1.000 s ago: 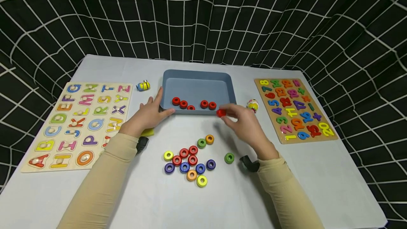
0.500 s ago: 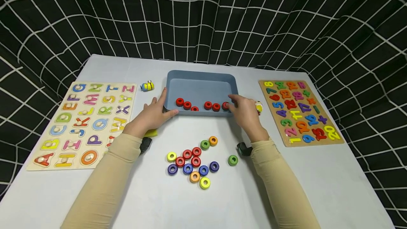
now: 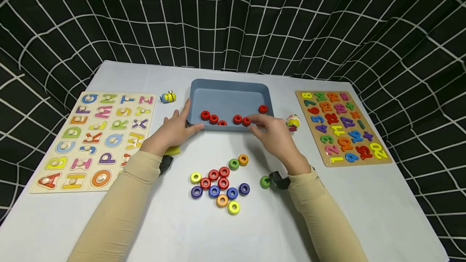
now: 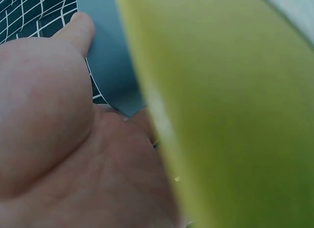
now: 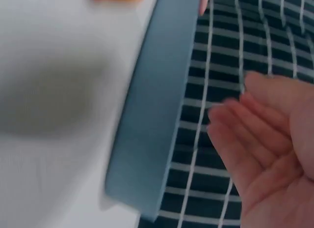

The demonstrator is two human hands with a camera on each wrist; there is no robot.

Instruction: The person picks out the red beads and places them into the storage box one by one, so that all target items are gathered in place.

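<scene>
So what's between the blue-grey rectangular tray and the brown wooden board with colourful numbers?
In the head view, a small yellow, white and red toy figure lies between the tray and number board, with the right hand close by.

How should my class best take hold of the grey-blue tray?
Grip the tray by its two short end walls, probably best from left and right: they rise opposite each other, and most red rings lie along the near wall.
</scene>
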